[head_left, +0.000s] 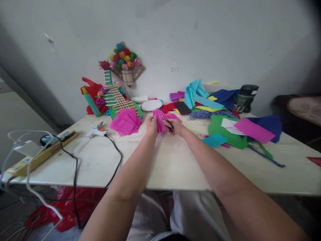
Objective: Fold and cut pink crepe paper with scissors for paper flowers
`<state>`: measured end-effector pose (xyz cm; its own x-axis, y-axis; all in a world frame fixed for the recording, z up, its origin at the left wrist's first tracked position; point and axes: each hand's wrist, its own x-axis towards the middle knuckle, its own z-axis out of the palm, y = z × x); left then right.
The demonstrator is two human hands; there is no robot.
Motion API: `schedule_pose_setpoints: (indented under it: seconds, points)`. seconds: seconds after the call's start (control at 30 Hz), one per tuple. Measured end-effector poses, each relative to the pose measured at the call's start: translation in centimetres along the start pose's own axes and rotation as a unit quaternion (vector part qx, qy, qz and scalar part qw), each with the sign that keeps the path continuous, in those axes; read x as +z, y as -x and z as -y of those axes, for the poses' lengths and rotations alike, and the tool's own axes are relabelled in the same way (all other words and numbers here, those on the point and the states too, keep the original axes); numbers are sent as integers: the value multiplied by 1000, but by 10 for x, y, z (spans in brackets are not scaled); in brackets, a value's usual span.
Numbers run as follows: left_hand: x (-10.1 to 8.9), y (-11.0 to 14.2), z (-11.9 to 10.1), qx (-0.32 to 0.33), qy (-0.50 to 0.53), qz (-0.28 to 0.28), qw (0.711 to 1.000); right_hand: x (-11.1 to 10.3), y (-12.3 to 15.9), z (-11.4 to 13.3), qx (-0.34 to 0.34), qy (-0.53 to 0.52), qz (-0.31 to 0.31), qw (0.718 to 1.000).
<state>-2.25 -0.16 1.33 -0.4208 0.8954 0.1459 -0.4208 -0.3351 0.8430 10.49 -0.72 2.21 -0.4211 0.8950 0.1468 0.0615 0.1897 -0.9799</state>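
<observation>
My left hand (151,126) pinches a folded piece of pink crepe paper (159,124) above the middle of the table. In my right hand (176,126) is a pair of scissors (170,126) with black handles, its blades lying against the pink paper. Whether the blades are apart is too small to make out. A stack of pink paper pieces (126,122) lies to the left of my left hand. More pink paper (175,116) shows just behind my right hand.
A hot glue gun (97,131) and its black cord lie at left, near a yellow power strip (42,152). Behind stand a paper-flower guitar (116,98) and a white disc (151,105). A phone (183,108), coloured paper (218,129) and a dark bottle (245,98) are at right.
</observation>
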Motion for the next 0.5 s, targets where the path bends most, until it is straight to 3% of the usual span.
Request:
schedule_pose_setpoints:
  seconds: [0.5]
  points:
    - [2,0,-3,-6,21,-12,1000,3,-4,-2,-20,-20,-18,999]
